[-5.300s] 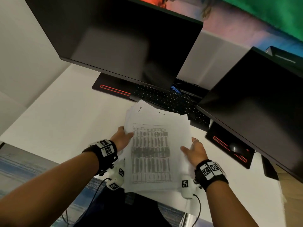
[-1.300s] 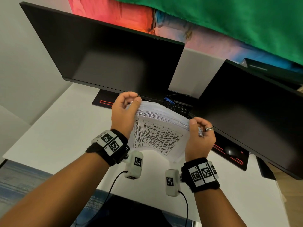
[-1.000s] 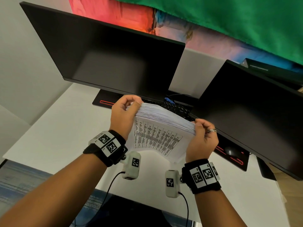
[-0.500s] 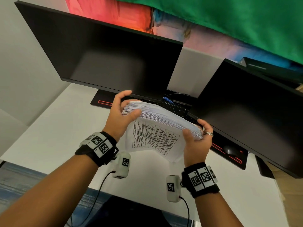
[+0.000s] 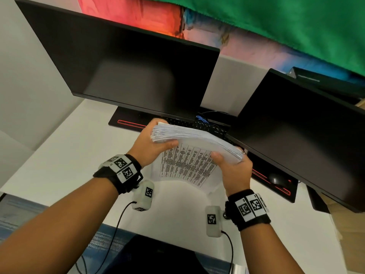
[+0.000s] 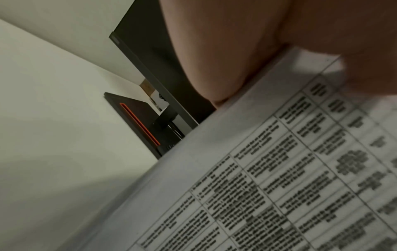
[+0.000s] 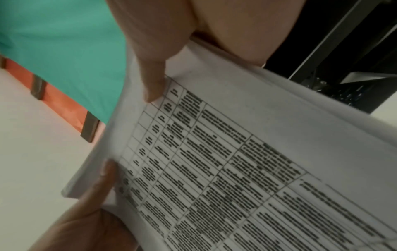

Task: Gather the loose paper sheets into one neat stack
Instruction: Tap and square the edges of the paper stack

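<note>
A thick stack of printed paper sheets [image 5: 189, 155] stands on its long edge above the white desk [image 5: 65, 151], its printed table facing me. My left hand [image 5: 156, 141] grips the stack's upper left corner, thumb on the front sheet. My right hand [image 5: 231, 165] grips the right end, thumb on the front and fingers behind. The left wrist view shows the front sheet [image 6: 268, 178] close up under my thumb. In the right wrist view the sheets [image 7: 225, 161] fill the frame, with both thumbs resting on them.
Two dark monitors [image 5: 128, 76] [image 5: 308, 131] stand close behind the stack. A black keyboard [image 5: 207, 127] lies under the left monitor, and a mouse [image 5: 276, 177] sits on a black pad at right. A black chair [image 5: 154, 256] is below the desk's near edge.
The stack was lifted off the desk and stood on edge. In the last second both hands regripped its ends, and the top edges look more even.
</note>
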### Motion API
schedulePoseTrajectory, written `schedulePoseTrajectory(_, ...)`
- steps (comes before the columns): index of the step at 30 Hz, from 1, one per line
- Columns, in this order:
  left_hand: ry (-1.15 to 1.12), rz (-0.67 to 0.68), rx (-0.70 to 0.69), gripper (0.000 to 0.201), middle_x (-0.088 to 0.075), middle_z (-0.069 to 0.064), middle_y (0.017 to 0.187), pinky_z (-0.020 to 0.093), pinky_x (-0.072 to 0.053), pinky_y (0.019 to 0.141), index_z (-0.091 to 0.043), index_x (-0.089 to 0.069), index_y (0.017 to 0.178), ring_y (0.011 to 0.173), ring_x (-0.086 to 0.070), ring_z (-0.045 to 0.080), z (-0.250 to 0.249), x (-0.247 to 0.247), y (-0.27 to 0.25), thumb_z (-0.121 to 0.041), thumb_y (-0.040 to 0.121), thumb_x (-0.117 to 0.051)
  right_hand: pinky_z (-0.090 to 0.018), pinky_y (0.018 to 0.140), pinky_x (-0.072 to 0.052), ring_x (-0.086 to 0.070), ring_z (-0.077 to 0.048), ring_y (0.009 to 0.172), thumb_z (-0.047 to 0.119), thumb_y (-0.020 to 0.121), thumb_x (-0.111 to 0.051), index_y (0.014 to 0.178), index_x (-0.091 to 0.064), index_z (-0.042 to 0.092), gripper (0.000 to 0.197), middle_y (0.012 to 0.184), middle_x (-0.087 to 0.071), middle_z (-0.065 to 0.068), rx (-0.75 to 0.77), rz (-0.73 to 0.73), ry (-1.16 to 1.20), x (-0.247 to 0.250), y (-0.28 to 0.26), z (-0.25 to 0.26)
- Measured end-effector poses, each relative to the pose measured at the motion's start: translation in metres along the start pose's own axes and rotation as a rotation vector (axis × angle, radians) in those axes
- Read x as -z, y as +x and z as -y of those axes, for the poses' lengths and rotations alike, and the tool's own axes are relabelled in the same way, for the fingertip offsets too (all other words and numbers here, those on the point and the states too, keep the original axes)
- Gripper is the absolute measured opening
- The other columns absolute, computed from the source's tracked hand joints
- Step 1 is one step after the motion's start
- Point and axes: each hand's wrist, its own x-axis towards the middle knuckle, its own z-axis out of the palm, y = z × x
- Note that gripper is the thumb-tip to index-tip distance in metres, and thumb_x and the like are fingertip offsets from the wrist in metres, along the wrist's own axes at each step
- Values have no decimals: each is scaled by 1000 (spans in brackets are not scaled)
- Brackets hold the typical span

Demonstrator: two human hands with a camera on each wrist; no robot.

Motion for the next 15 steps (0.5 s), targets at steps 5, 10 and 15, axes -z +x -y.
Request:
schedulePoseTrajectory(5, 91, -121, -213, 19, -70, -8, 84, 11, -50, 72, -29, -65, 90, 78, -66, -1, -22, -9, -8, -24, 77, -79, -37, 79, -62, -75, -17, 90, 4, 76, -80, 94, -70, 14, 23, 92, -77, -2, 104, -73, 29, 5, -5, 14)
schedulePoseTrajectory(10, -85, -40, -116, 65, -58, -5, 98, 15, -53, 73, -17, -45, 110, 85, -65, -1, 0, -9, -26, -47, 68, -84, -34, 74, -62, -74, -18, 91, 8, 66, -86, 103, -64, 21, 45, 99, -72, -3, 82, -33, 32, 11, -14, 5)
schedulePoseTrajectory(15, -140, -217, -59, 64, -53, -6, 98, 15, -51, 74, -13, -37, 114, 83, -60, -5, 3, -21, -31, -50, 75, -70, -30, 70, -61, -74, -19, 91, 7, 72, -83, 117, -58, 16, 52, 105, -68, -7, 83, -77, 94, 0, -19, 5)
